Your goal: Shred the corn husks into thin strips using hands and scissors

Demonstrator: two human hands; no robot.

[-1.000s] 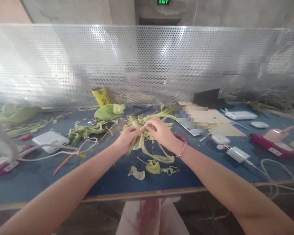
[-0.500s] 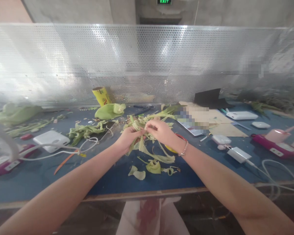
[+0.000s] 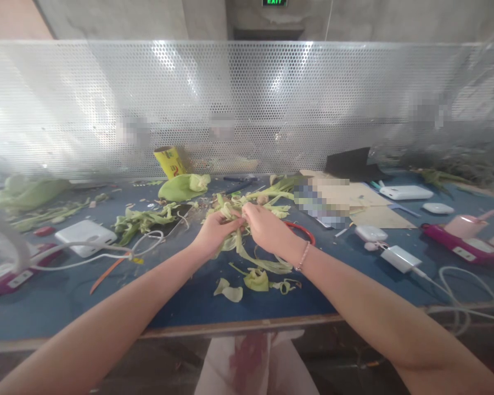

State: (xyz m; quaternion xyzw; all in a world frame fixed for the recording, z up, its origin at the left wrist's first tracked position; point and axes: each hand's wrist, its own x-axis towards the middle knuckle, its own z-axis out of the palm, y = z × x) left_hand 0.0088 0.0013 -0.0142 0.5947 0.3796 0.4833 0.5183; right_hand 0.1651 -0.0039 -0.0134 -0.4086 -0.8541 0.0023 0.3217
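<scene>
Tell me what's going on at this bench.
A person is working a bunch of green leaf strips with both bare hands above a blue table. The left hand holds the bunch closed in its grip, and the right hand pinches the strips at the top, right against the left. Loose ends hang down, and torn scraps lie on the table just below. A white box with a cable sits off to the left.

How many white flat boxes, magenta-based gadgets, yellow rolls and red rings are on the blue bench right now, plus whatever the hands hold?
White flat boxes: 2
Magenta-based gadgets: 2
Yellow roll: 1
Red ring, partly behind the wrist: 1
Leaf bundle, in the grip of left hand and right hand: 1
Total: 7
</scene>
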